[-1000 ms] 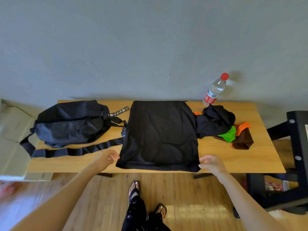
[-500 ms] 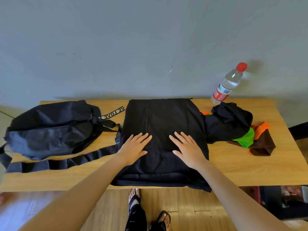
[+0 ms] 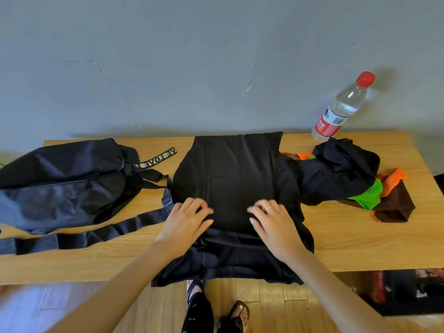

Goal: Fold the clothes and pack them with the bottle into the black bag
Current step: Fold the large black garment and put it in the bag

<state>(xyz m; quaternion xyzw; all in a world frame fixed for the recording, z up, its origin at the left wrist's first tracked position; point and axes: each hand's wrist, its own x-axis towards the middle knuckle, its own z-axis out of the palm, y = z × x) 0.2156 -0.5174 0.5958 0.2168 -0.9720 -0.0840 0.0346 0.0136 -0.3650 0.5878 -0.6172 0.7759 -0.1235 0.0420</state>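
Observation:
A black garment lies spread flat in the middle of the wooden table, its near hem hanging over the front edge. My left hand and my right hand sit side by side on its near half, fingers curled and pinching the fabric, with a ridge of cloth bunched just below them. The black bag lies at the table's left, its strap trailing along the front. A clear water bottle with a red cap stands at the back right.
A heap of unfolded clothes, black with green, orange and brown pieces, lies right of the garment. The grey wall rises right behind the table. A dark piece of furniture stands on the wooden floor at the lower right, and sandalled feet show below.
My hands went from the garment's near corners onto its middle, lay flat, and now curl their fingers into the fabric. The cloth has bunched below them.

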